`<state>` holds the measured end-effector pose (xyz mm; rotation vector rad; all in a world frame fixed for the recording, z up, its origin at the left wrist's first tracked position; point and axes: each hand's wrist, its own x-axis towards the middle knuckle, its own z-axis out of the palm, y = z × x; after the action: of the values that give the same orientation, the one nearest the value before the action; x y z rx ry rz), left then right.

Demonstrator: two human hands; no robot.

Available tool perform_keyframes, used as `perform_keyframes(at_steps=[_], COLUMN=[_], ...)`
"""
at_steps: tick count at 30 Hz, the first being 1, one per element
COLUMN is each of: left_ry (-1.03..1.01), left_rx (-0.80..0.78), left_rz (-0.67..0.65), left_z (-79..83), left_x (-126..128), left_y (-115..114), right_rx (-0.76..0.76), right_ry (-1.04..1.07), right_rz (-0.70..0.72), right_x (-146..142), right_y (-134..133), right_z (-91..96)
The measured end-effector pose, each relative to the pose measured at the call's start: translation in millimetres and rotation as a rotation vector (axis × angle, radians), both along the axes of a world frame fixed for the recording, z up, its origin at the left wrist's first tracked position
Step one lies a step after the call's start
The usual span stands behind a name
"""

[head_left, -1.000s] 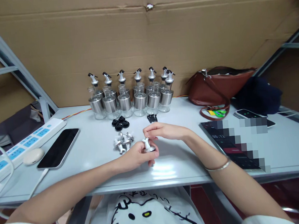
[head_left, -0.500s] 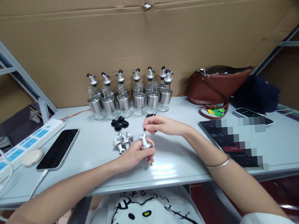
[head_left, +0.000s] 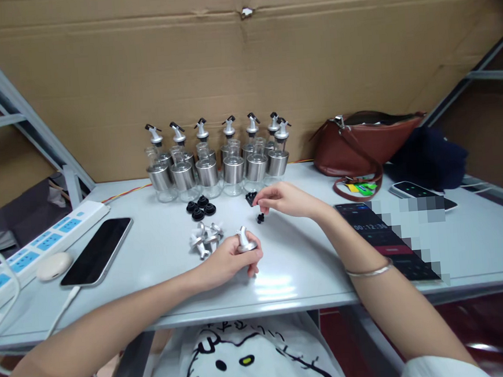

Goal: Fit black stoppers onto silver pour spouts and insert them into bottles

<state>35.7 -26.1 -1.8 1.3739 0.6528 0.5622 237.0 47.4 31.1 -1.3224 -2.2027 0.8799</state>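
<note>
My left hand point(head_left: 235, 255) is closed around a silver pourer spout point(head_left: 246, 241), its nozzle pointing up and its round base above the thumb. My right hand point(head_left: 281, 200) reaches over a cluster of small black pieces point(head_left: 250, 198), thumb and fingers pinched at its near edge. What sits between those fingertips, if anything, is too small to make out. Another small black piece point(head_left: 260, 217) lies just below the right fingers. Several more silver spouts point(head_left: 206, 238) are heaped left of my left hand. Behind them are several black ring-shaped stoppers point(head_left: 201, 207).
Along the cardboard wall stand two rows of glass bottles with steel bands point(head_left: 208, 171); the back ones carry pourer tops. A brown handbag point(head_left: 361, 142) and two phones, one with a timer point(head_left: 382, 242), lie right. Left are a black-screened phone point(head_left: 97, 251) and power strip point(head_left: 49, 242).
My right hand has moved right and slightly away from me, from near the held spout to the black pieces. The left hand keeps its hold on the spout, almost still.
</note>
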Motion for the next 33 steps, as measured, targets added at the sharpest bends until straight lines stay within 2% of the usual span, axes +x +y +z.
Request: perform_keyframes(at_steps=[4,7,12,23,33], left_ry=[0.006,0.011,0.029,0.026,0.02], left_rx=[0.012,0.013,0.004,-0.001,-0.005], left_rz=[-0.002,0.002,0.006,-0.006,-0.006], left_z=[0.1,0.8,1.8,-1.3,-0.3], left_x=[0,0,0,-1,0], left_y=[0,-1,-1,0,1], right_rx=[0.101,0.174,0.059,-0.04,-0.003], right_ry=[-0.142,-0.31,-0.42,-0.342,-0.312], right_rz=[-0.122,-0.129,-0.057,0.021,0.034], right_x=[7,14,13,3,-1], right_y=[2,8,13,5,5], right_z=[0.3,-5.0,-13.6,-12.1,-13.8])
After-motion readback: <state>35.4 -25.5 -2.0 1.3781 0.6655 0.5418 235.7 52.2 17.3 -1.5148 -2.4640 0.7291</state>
